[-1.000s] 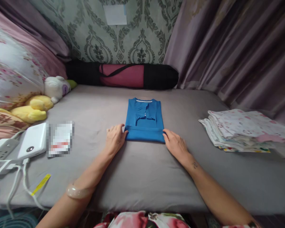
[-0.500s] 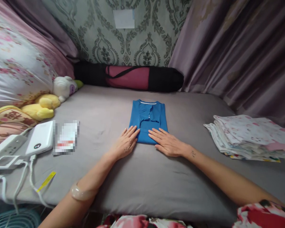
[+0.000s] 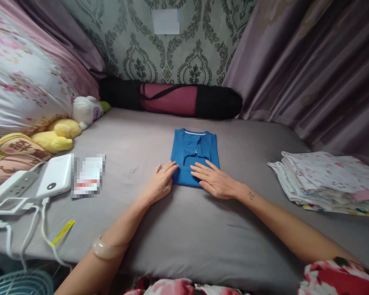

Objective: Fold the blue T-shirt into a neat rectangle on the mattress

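A blue shirt (image 3: 195,157), folded into a neat rectangle, lies on the grey bed sheet (image 3: 184,233) in front of me. Its neckline points away, and a small buttoned placket shows at the middle. At the shirt's near left corner rests my left hand (image 3: 162,181), its fingers stretched over the edge. My right hand (image 3: 213,180) lies across the near right part, fingers spread on the cloth. Neither hand grips the fabric. A pale bangle (image 3: 106,248) circles my left wrist.
To the right sits a stack of folded printed cloths (image 3: 326,180). A power bank (image 3: 55,176), power strip (image 3: 14,188) and cables lie left, near plush toys (image 3: 57,137). Along the wall stretches a black and maroon long bag (image 3: 172,98). A blue fan (image 3: 21,282) stands below the bed edge.
The camera view has shifted slightly. My left hand has slid a little left toward the shirt's edge, and my right hand has moved slightly with its fingers raised somewhat more.
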`<state>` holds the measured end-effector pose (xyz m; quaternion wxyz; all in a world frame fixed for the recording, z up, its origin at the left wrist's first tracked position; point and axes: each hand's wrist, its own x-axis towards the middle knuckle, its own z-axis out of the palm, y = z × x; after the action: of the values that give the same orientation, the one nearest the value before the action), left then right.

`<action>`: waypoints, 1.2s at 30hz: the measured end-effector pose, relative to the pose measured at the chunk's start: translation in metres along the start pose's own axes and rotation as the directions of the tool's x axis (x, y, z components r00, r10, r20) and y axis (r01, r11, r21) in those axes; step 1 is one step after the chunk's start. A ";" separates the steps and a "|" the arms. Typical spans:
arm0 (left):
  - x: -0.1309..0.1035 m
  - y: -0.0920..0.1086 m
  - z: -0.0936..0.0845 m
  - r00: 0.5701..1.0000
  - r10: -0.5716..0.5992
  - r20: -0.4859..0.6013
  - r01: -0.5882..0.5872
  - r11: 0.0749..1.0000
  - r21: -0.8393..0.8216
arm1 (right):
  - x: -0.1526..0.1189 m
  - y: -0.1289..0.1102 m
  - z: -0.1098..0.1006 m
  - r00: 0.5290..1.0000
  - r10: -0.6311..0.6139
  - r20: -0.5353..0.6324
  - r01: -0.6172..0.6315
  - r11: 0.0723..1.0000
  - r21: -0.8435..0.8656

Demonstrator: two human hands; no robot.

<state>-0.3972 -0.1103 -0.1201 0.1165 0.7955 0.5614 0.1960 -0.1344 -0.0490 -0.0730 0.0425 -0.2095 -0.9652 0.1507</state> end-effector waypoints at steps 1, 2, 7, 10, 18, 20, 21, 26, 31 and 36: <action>0.000 -0.001 0.000 1.000 -0.014 -0.014 0.013 1.000 -0.008 | 0.007 -0.003 0.000 1.000 -0.020 0.000 0.020 1.000 -0.012; 0.000 -0.002 0.000 0.999 -0.026 -0.020 0.026 1.000 -0.016 | 0.013 -0.005 0.002 0.999 -0.038 0.008 0.038 0.999 -0.019; -0.001 -0.003 0.001 0.998 -0.066 -0.010 0.065 0.997 -0.040 | 0.031 -0.007 0.020 0.996 -0.063 0.070 0.064 0.998 -0.012; 0.000 -0.004 0.002 0.996 -0.084 -0.016 0.083 0.994 -0.070 | 0.029 -0.005 0.023 0.994 -0.070 0.080 0.071 0.997 -0.004; 0.005 -0.008 -0.003 0.966 -0.212 -0.151 0.162 0.943 -0.290 | 0.052 -0.021 0.008 0.999 -0.039 -0.015 0.038 0.999 -0.033; 0.006 -0.007 -0.007 0.946 -0.268 -0.183 0.195 0.920 -0.339 | 0.064 -0.025 0.014 0.998 -0.061 -0.025 0.060 0.997 -0.042; 0.006 -0.006 -0.009 0.937 -0.292 -0.192 0.211 0.910 -0.356 | 0.069 -0.026 0.018 0.998 -0.066 -0.014 0.065 0.997 -0.038; 0.007 -0.005 -0.010 0.903 -0.358 -0.238 0.242 0.881 -0.405 | 0.080 -0.028 0.033 0.997 -0.054 0.053 0.055 0.998 -0.029; 0.008 -0.008 -0.008 0.895 -0.359 -0.265 0.227 0.878 -0.422 | 0.082 -0.034 0.031 0.998 -0.044 0.036 0.045 0.999 -0.020; 0.007 -0.012 -0.007 0.879 -0.362 -0.310 0.212 0.880 -0.426 | 0.091 -0.041 0.039 0.996 -0.091 0.001 0.091 0.995 -0.035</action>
<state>-0.4087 -0.1001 -0.1172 0.1853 0.6104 0.6382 0.4312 -0.2388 -0.0575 -0.0957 0.0461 -0.1659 -0.9763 0.1313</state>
